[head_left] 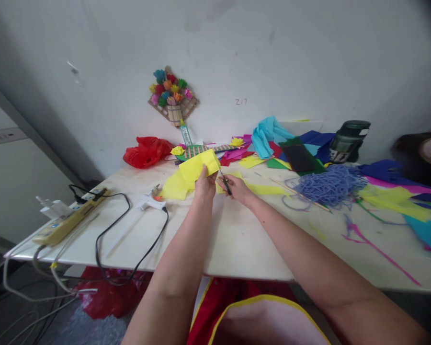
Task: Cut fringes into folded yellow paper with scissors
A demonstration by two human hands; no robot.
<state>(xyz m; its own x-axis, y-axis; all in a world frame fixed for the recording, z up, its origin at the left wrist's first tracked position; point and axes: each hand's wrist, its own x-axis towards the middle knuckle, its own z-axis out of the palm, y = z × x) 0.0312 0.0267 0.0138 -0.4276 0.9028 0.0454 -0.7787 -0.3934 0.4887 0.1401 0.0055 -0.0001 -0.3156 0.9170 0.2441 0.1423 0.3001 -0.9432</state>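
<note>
My left hand (205, 184) grips a folded piece of yellow crepe paper (197, 167), thumb on top, and holds it above the table. My right hand (239, 189) is closed around the dark handles of a pair of scissors (226, 184). The blades point up and away from me, at the right edge of the yellow paper; whether they are between its layers I cannot make out. A looser yellow sheet (175, 187) hangs or lies under the left side of the held paper. Another yellow strip (267, 189) lies on the table beyond my right hand.
A glue gun (151, 202) with a black cord lies left, near a power strip (72, 218). Behind are a red plastic bag (147, 152) and paper flowers. To the right are a blue-purple cord tangle (330, 186), coloured paper and a dark jar (350, 141).
</note>
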